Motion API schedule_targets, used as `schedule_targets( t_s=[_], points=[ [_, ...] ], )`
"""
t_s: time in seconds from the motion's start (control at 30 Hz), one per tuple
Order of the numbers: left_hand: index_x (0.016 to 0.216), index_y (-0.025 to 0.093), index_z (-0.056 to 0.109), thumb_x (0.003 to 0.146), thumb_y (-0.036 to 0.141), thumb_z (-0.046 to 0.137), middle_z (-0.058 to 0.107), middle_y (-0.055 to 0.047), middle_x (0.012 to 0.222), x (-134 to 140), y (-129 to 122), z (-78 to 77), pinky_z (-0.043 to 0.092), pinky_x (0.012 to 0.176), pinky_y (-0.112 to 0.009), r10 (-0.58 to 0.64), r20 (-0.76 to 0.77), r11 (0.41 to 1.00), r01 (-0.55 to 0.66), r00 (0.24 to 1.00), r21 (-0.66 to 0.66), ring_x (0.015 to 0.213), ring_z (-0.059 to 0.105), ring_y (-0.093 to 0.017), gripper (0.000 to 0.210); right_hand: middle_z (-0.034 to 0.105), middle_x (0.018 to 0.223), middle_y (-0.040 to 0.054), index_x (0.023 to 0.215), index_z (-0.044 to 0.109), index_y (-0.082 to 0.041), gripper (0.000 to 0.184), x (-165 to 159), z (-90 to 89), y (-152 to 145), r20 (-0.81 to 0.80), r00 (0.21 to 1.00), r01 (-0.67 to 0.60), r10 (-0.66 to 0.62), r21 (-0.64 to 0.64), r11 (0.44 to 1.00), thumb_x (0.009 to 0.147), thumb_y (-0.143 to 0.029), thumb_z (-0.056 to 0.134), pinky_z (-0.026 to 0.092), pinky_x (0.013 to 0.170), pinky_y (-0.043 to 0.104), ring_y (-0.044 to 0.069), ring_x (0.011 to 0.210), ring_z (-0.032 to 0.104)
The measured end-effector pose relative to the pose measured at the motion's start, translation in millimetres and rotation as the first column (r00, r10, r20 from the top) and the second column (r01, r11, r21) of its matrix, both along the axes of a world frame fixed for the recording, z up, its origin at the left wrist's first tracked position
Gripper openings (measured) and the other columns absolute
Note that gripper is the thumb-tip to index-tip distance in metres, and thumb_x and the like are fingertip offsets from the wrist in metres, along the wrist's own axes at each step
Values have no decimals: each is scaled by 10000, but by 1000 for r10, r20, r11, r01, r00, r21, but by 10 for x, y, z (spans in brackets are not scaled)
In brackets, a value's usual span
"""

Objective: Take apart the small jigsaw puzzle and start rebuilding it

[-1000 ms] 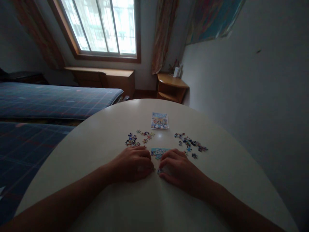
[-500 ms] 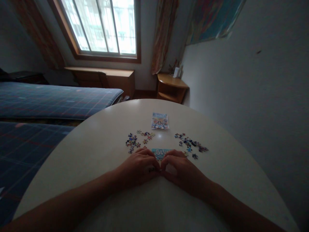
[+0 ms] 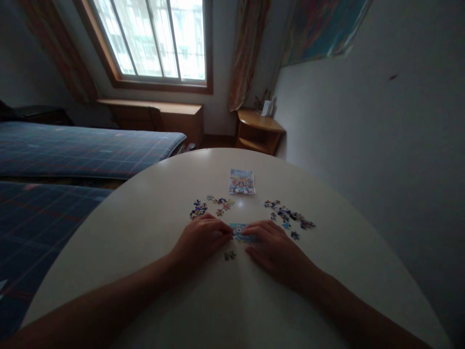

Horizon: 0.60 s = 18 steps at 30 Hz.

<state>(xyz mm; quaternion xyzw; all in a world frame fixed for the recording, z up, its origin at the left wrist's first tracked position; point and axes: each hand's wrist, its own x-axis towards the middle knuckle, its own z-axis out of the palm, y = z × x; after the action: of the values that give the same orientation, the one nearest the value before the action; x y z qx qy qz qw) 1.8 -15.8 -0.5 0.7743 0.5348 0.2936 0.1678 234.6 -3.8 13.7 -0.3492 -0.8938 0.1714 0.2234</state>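
A partly joined jigsaw puzzle with a blue top lies flat on the table between my hands. At its left edge is my left hand, its fingertips and thumb drawn together; whatever they pinch is too small to make out. My right hand rests its fingers over the puzzle's right part, hiding some of it, with the thumb held apart below. A small joined pair of puzzle pieces lies just below, near my left wrist, touched by neither hand.
Loose puzzle pieces are scattered beyond my left hand, and another group of pieces spreads beyond my right. Farther back lies a printed picture packet. The round white table stands near a bed and a wall.
My hands have moved apart from their meeting point below the puzzle and up to its edges. The small joined pieces, mostly hidden before, now show on the table.
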Motion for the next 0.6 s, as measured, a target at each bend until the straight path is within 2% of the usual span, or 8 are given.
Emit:
schedule_targets(
  t_s=[0.33, 0.6],
  points=[
    [920, 275, 751, 841, 283, 728, 751, 20, 860, 12, -5, 44, 483, 846, -350, -40, -88, 999, 40, 995, -3, 891, 626, -201, 82, 642, 1218, 77, 1126, 645, -229, 245, 5, 18, -21, 100, 994, -34, 34, -7, 999, 884, -200, 621, 428, 1018, 472, 242, 1173, 544],
    [957, 288, 756, 843, 221, 688, 745, 14, 870, 2, -26, 31, 484, 851, -360, -74, -137, 995, 82, 988, 52, 881, 628, -200, 148, 636, 1235, 79, 1155, 648, -246, 269, 7, 33, -18, 114, 993, -30, 32, -17, 999, 888, -216, 628, 428, 1020, 476, 250, 1185, 540]
  ],
)
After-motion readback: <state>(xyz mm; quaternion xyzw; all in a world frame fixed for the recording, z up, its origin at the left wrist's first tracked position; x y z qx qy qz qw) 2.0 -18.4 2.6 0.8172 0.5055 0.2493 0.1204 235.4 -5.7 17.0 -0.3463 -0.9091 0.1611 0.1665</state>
